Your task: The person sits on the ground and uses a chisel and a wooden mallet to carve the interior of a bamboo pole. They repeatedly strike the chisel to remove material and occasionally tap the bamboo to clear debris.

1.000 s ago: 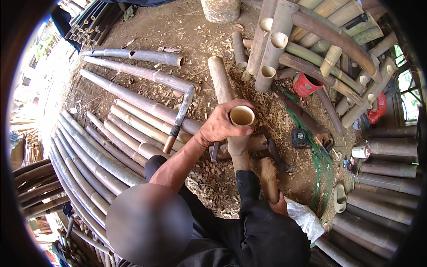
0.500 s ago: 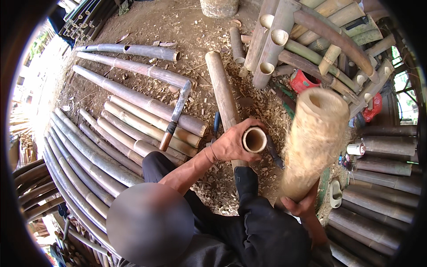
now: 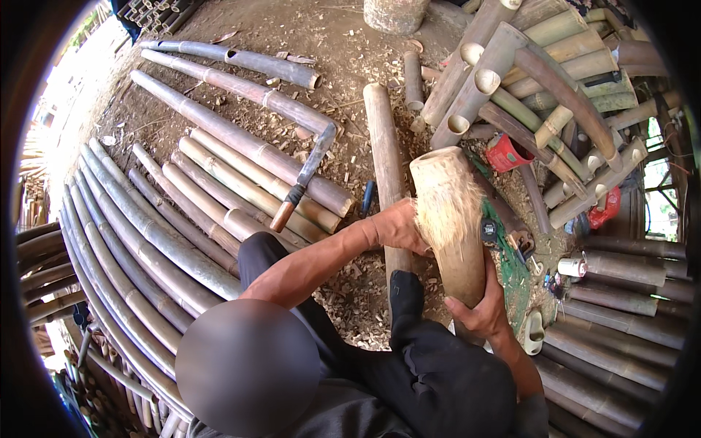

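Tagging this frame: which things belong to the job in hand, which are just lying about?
Likely in the job:
bamboo club, gripped by right hand
left hand, fingers partly hidden behind the club
pole running below the left hand

Apparently lying about:
knife
tape measure
red bucket
sandal

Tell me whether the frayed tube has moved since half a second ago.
Yes: the frayed tube has moved left in the view, judged against the red bucket, now to its right.
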`<action>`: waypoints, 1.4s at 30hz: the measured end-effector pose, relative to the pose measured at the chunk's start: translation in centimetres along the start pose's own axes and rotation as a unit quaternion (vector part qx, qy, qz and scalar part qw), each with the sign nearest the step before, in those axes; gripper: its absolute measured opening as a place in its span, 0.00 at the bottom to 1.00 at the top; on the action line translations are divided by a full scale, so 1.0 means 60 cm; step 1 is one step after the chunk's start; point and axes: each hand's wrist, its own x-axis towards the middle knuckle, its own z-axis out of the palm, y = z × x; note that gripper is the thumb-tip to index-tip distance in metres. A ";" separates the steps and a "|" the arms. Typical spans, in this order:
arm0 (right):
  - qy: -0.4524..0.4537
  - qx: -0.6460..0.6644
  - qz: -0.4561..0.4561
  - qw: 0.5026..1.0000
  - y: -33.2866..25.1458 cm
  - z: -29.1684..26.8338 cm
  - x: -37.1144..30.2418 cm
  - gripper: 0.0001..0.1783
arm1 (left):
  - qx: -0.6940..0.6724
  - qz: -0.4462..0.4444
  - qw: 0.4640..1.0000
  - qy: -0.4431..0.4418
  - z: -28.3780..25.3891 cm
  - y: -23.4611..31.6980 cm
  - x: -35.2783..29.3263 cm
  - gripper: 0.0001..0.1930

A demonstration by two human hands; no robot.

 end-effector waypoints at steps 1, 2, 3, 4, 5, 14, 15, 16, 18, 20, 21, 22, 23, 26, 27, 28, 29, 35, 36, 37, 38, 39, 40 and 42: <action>0.001 0.010 -0.005 1.000 -0.002 -0.004 -0.001 0.55 | -0.033 -0.046 0.998 -0.010 0.007 0.008 -0.002 0.37; 0.001 0.020 -0.010 1.000 -0.003 -0.006 -0.004 0.56 | -0.053 -0.088 0.995 -0.013 0.003 0.007 0.002 0.37; -0.002 0.034 -0.013 0.999 -0.002 -0.004 -0.009 0.56 | -0.093 -0.124 0.988 -0.010 -0.003 0.021 0.004 0.36; 0.032 0.126 -0.024 0.991 -0.016 0.004 -0.014 0.57 | -0.132 -0.161 0.978 -0.007 -0.005 0.028 0.004 0.36; 0.061 0.169 -0.047 0.983 -0.010 0.009 -0.019 0.55 | -0.148 -0.110 0.981 0.059 0.004 0.006 0.003 0.38; 0.136 0.198 0.020 0.971 0.083 0.053 -0.079 0.59 | -0.046 -0.151 0.987 0.023 -0.011 0.028 0.011 0.39; 0.144 0.174 0.054 0.973 0.113 0.058 -0.103 0.59 | -0.048 -0.175 0.983 0.001 -0.009 0.030 0.016 0.42; 0.155 0.151 0.085 0.973 0.159 0.061 -0.131 0.59 | -0.034 -0.164 0.986 0.025 -0.009 0.037 0.022 0.45; 0.146 0.069 0.150 0.975 0.248 0.084 -0.178 0.59 | -0.036 -0.170 0.984 0.044 -0.004 0.054 0.022 0.50; 0.112 0.130 0.223 0.960 0.279 0.112 -0.197 0.58 | -0.059 -0.195 0.977 0.059 0.007 0.075 0.028 0.54; 0.082 0.155 0.258 0.950 0.315 0.131 -0.221 0.57 | -0.083 -0.211 0.970 0.088 0.026 0.075 0.027 0.54; 0.052 0.068 0.278 0.957 0.337 0.153 -0.236 0.55 | -0.115 -0.221 0.959 0.137 0.048 0.073 0.028 0.53; 0.021 -0.020 0.295 0.955 0.357 0.171 -0.252 0.53 | -0.147 -0.230 0.944 0.187 0.070 0.068 0.030 0.52; 0.164 -0.104 0.098 0.976 0.364 0.190 -0.181 0.41 | -0.076 -0.263 0.934 0.228 0.097 0.069 0.035 0.47; 0.205 -0.035 0.068 0.976 0.308 0.149 -0.105 0.37 | -0.052 -0.269 0.933 0.232 0.096 0.069 0.029 0.47; 0.224 0.052 0.015 0.973 0.256 0.119 -0.039 0.34 | -0.058 -0.273 0.926 0.252 0.100 0.072 0.029 0.46; 0.198 0.157 -0.078 0.964 0.190 0.074 0.029 0.33 | -0.017 -0.292 0.925 0.244 0.093 0.079 0.022 0.45; 0.067 0.350 -0.166 0.919 0.103 0.093 0.187 0.15 | 0.119 -0.414 0.882 0.192 0.121 0.057 -0.044 0.36; 0.097 0.333 -0.174 0.922 0.107 0.099 0.182 0.12 | 0.173 -0.343 0.902 0.195 0.131 0.053 -0.043 0.34; 0.130 0.311 -0.183 0.924 0.113 0.110 0.176 0.10 | 0.219 -0.273 0.915 0.203 0.140 0.045 -0.036 0.33; 0.163 0.288 -0.191 0.924 0.119 0.121 0.170 0.08 | 0.237 -0.237 0.919 0.207 0.149 0.047 -0.034 0.31; 0.174 0.359 -0.195 0.896 0.126 0.126 0.165 0.11 | 0.151 -0.267 0.929 0.208 0.149 0.051 -0.013 0.31; 0.173 0.369 -0.196 0.892 0.122 0.113 0.162 0.11 | 0.072 -0.297 0.927 0.216 0.143 0.054 0.005 0.32; 0.168 0.364 -0.197 0.895 0.115 0.104 0.170 0.11 | 0.126 -0.273 0.924 0.237 0.140 0.051 -0.002 0.30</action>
